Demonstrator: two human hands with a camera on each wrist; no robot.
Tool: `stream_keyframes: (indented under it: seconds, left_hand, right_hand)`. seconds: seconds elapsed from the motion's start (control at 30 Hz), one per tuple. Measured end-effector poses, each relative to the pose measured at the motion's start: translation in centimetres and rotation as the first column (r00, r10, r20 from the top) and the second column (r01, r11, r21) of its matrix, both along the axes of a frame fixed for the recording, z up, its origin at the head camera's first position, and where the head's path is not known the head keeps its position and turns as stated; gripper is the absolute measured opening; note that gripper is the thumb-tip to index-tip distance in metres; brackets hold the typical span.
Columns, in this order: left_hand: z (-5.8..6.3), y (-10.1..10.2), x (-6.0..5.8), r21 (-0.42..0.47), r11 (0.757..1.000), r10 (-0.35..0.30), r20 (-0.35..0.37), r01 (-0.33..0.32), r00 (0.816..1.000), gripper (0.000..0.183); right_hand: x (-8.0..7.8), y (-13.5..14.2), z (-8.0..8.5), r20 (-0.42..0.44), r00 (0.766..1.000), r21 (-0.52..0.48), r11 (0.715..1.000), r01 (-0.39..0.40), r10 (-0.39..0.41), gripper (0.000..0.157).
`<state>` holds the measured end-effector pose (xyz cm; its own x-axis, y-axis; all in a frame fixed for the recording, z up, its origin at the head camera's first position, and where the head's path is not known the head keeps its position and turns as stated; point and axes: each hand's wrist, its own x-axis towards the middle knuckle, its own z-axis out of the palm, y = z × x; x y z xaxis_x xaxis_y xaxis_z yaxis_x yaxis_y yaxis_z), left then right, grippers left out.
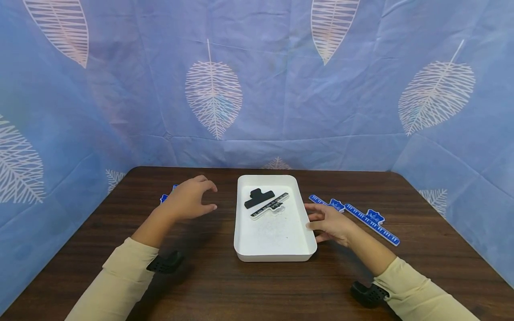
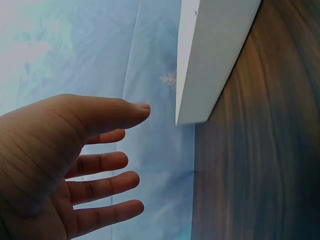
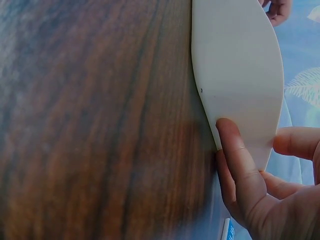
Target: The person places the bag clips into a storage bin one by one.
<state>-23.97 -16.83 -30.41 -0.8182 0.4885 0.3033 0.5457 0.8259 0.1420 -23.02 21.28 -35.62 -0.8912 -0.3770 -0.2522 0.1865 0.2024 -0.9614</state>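
My right hand [image 1: 330, 225] holds the right side of a shallow white tray [image 1: 273, 257]. Its thumb lies at the rim and the other fingers are against the outer wall [image 3: 240, 65]. Inside the tray are a black clip [image 1: 259, 199] and a clip with a piano-key pattern [image 1: 270, 206]. My left hand [image 1: 188, 198] is raised to the left of the tray, apart from it, fingers loosely spread and holding nothing. Behind that hand, a blue clip [image 1: 163, 198] shows only in small part.
Right of the tray lie two blue piano-key clips [image 1: 371, 223], the nearer one to my right forearm in full view and the other partly behind my right hand. The dark wooden table [image 1: 273, 290] ends at a blue leaf-print cloth [image 1: 281, 89].
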Motion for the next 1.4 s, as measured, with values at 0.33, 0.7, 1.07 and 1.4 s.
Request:
stream_keyframes:
  seconds: [0.33,0.7,1.07,1.4]
  left_hand:
    - [-0.6,-2.5,-0.5,0.030,0.996,0.078,0.035,-0.079,0.996,0.040]
    - [-1.0,-4.1,-1.1,-0.040,0.972,0.235,0.116,-0.232,0.965,0.049]
    - [-2.4,-6.3,-2.8,-0.058,0.907,0.420,0.180,-0.417,0.889,0.051]
    - [-3.4,-7.5,-4.2,-0.103,0.887,0.459,0.304,-0.450,0.835,0.059]
  right_hand:
    - [0.2,0.0,0.0,0.001,1.000,0.017,1.000,0.020,-0.020,0.066]
    - [0.3,0.1,0.1,0.006,0.999,0.015,0.999,0.033,-0.033,0.067]
    - [0.0,0.0,-0.1,0.009,1.000,0.001,1.000,0.019,-0.019,0.065]
    - [0.0,-0.2,0.1,0.011,0.999,0.005,0.999,0.032,-0.032,0.065]
